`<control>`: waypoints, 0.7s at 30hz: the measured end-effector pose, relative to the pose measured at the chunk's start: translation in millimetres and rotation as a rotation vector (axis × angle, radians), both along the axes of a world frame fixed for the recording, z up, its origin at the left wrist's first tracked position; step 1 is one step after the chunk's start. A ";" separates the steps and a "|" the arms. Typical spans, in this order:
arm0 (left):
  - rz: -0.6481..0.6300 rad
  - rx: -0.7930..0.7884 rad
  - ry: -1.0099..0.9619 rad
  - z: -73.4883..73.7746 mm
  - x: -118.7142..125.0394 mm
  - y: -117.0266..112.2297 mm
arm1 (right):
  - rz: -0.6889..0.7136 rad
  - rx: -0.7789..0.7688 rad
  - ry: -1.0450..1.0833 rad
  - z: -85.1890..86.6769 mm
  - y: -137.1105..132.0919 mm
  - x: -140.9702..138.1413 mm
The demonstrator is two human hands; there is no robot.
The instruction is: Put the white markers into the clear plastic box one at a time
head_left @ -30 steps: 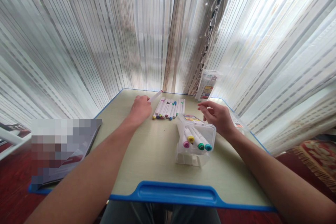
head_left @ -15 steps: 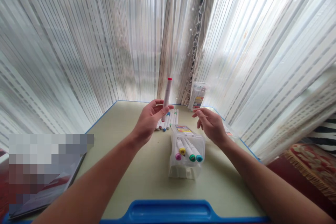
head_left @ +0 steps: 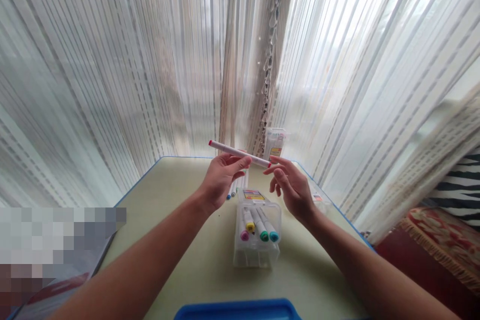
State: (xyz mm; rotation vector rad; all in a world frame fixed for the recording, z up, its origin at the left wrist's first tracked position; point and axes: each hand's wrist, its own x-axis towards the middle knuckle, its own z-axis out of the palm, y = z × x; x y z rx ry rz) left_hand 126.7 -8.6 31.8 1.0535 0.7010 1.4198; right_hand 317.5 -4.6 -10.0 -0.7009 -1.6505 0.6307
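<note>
My left hand [head_left: 222, 179] is raised above the table and pinches a white marker with red ends [head_left: 238, 153], held nearly level. My right hand [head_left: 290, 187] is beside it, fingertips touching the marker's right end. Below both hands a clear plastic marker box [head_left: 256, 235] lies on the pale green table [head_left: 180, 240], with several markers inside showing pink, yellow, green and blue caps. A row of loose markers [head_left: 234, 187] lies behind my left hand, mostly hidden.
A second clear marker case [head_left: 274, 143] stands upright at the table's far edge against striped sheer curtains. A book or magazine lies at the left, partly blurred. A blue handle [head_left: 236, 309] edges the table's near side. A patterned rug [head_left: 442, 245] shows at right.
My left hand picked a marker from the table row, lifted it upright, then tipped it level. My right hand rose to meet its end. The view has tilted upward.
</note>
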 end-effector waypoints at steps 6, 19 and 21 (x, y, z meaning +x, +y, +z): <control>0.013 -0.048 0.068 -14.7 -1.4 -6.2 | -0.026 0.013 -0.061 0.8 -6.3 -8.1; 0.143 -0.018 -0.030 -25.6 -10.8 -4.8 | -0.034 -0.144 0.113 -1.1 1.0 -5.3; 0.133 -0.025 -0.049 -25.6 -12.2 -3.8 | -0.046 -0.156 0.139 -0.1 1.3 -5.2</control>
